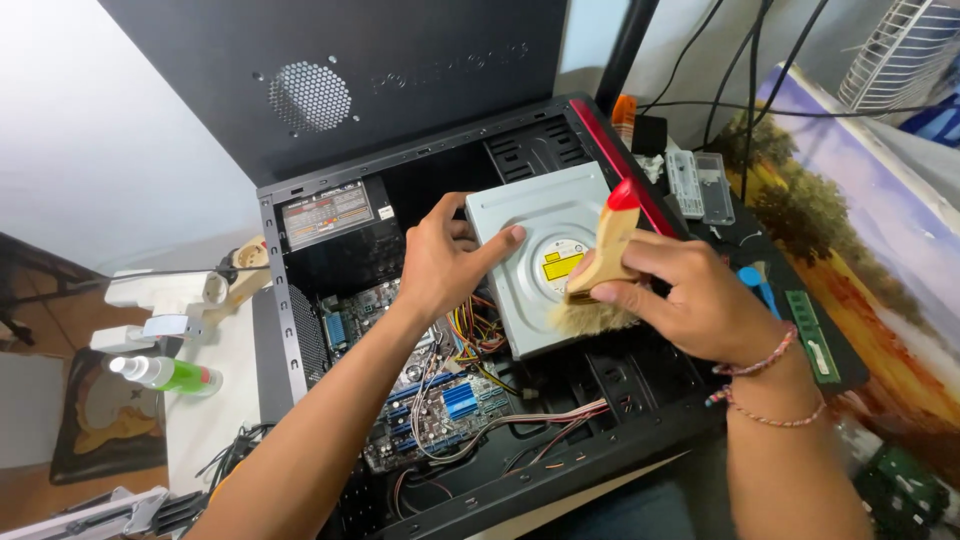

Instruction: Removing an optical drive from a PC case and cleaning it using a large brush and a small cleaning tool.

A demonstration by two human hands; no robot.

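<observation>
Open black computer case lying on its side, grey optical drive over its front bay steadied at the edge by left hand, right hand closed around wooden brush, bristles touching drive.

Your left hand is reaching in from the lower left, forearm bare and extended diagonally upward. The palm is facing down, the fingers are curling inward, and the thumb is stretching out to the right, pressing flat. Your right hand is entering from the lower right, wrist bent slightly inward and wearing two thin braided bands. Its fingers are closing in a pinch grip, thumb underneath and index finger laid along the top, knuckles pointing left. Both hands are working just beside each other, not touching.
</observation>
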